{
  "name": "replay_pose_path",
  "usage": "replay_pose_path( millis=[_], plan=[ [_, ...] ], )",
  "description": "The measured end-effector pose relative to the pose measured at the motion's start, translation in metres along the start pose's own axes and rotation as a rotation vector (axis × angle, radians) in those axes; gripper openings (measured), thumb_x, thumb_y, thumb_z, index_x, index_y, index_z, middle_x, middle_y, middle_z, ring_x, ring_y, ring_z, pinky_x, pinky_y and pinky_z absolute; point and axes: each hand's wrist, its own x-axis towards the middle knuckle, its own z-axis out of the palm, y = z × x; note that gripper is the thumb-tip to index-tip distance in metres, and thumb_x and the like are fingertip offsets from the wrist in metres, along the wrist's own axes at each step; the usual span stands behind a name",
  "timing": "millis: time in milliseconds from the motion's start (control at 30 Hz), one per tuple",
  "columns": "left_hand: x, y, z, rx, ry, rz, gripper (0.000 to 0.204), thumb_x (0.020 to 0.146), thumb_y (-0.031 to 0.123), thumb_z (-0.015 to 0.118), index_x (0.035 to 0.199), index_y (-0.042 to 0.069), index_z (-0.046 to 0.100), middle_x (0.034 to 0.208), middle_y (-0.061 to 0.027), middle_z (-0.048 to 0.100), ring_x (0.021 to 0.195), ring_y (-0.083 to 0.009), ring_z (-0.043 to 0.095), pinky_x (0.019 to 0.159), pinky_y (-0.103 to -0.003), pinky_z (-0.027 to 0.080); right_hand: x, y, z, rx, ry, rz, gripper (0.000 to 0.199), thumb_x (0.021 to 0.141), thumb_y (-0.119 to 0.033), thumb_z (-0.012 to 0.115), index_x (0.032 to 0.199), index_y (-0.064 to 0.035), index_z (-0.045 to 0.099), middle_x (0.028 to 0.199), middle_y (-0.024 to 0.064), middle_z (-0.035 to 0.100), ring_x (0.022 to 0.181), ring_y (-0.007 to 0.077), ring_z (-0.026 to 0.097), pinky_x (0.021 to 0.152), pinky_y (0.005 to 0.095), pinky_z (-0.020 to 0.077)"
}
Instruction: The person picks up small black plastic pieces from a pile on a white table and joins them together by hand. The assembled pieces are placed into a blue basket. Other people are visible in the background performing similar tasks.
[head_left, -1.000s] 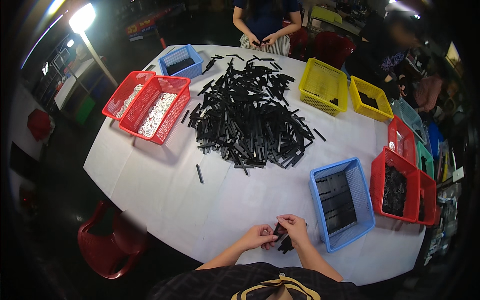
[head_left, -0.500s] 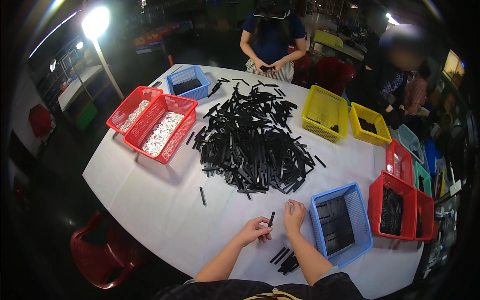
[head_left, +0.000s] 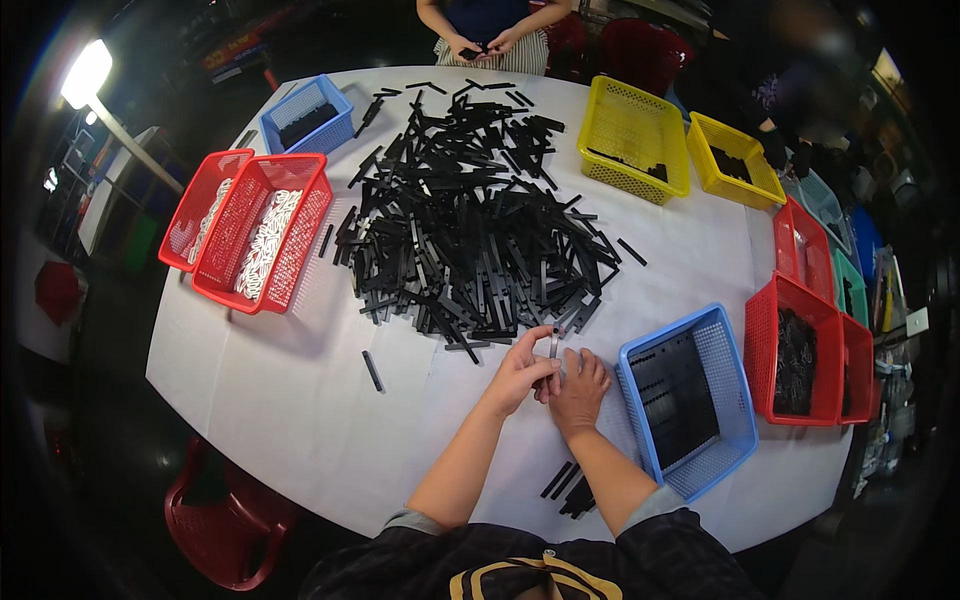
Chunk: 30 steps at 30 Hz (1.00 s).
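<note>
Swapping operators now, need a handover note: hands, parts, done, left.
Left hand pinches one black strip upright; right hand rests beside it on the white table, touching the left.
Big pile of black strips lies just ahead.
Blue basket at the right holds stacked strips.
A few strips lie near the table edge between the forearms.
Done: some strips binned.
Left: most of the pile.

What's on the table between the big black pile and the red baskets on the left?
In the head view, the stretch between the pile of black strips and the red baskets is mostly bare white tabletop, with one stray black strip beside the nearer basket.
</note>
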Motion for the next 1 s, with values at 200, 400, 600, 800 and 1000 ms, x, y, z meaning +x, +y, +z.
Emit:
replay_pose_path(
  millis=[200,400,600,800,1000],
  plan=[
    [0.013,-0.007,0.009,0.005,-0.03,-0.046,0.046,0.083,0.009,0.052,0.126,0.005,0.035,0.058,-0.0093,0.055,0.048,-0.0132,0.054,0.039,-0.022,0.039,0.003,0.001,-0.003,-0.013,-0.054,0.017,0.046,0.067,-0.026,0.066,0.107,-0.0118,0.049,0.113,0.01,0.045,0.11,0.0302,0.043,0.087,0.0485,0.0342],
    [0.011,-0.006,0.015,0.042,-0.011,-0.055,0.044,0.084,0.009,0.051,0.124,0.005,0.036,0.06,-0.009,0.056,0.047,-0.0132,0.053,0.039,-0.022,0.039,0.001,0.004,0.0,-0.035,-0.01,-0.001,0.043,0.068,-0.025,0.066,0.106,-0.0116,0.049,0.112,0.0098,0.045,0.108,0.0295,0.044,0.086,0.0475,0.035],
    [0.003,-0.01,0.009,0.058,0.017,-0.011,0.043,0.084,0.009,0.051,0.124,0.004,0.037,0.06,-0.0093,0.056,0.046,-0.0139,0.053,0.038,-0.022,0.038,0.003,0.003,-0.001,-0.003,0.02,-0.031,0.041,0.073,-0.026,0.062,0.108,-0.0092,0.051,0.113,0.0109,0.045,0.108,0.0302,0.044,0.086,0.0482,0.0347],
    [-0.019,-0.016,0.011,0.028,0.048,-0.085,0.044,0.084,0.011,0.054,0.124,0.004,0.038,0.059,-0.0101,0.058,0.041,-0.0131,0.051,0.038,-0.022,0.037,0.0,0.005,-0.006,-0.014,0.058,-0.025,0.041,0.076,-0.03,0.06,0.11,-0.0086,0.052,0.112,0.0111,0.047,0.106,0.0295,0.043,0.085,0.0475,0.0343],
    [-0.052,-0.039,0.012,0.002,0.051,-0.185,0.043,0.084,0.011,0.054,0.125,0.005,0.04,0.061,-0.011,0.059,0.048,-0.0156,0.057,0.039,-0.022,0.04,-0.001,0.006,-0.002,0.023,0.032,0.008,0.039,0.078,-0.03,0.058,0.111,-0.0097,0.051,0.113,0.0111,0.046,0.109,0.0297,0.042,0.088,0.0476,0.0325]
  ],
)
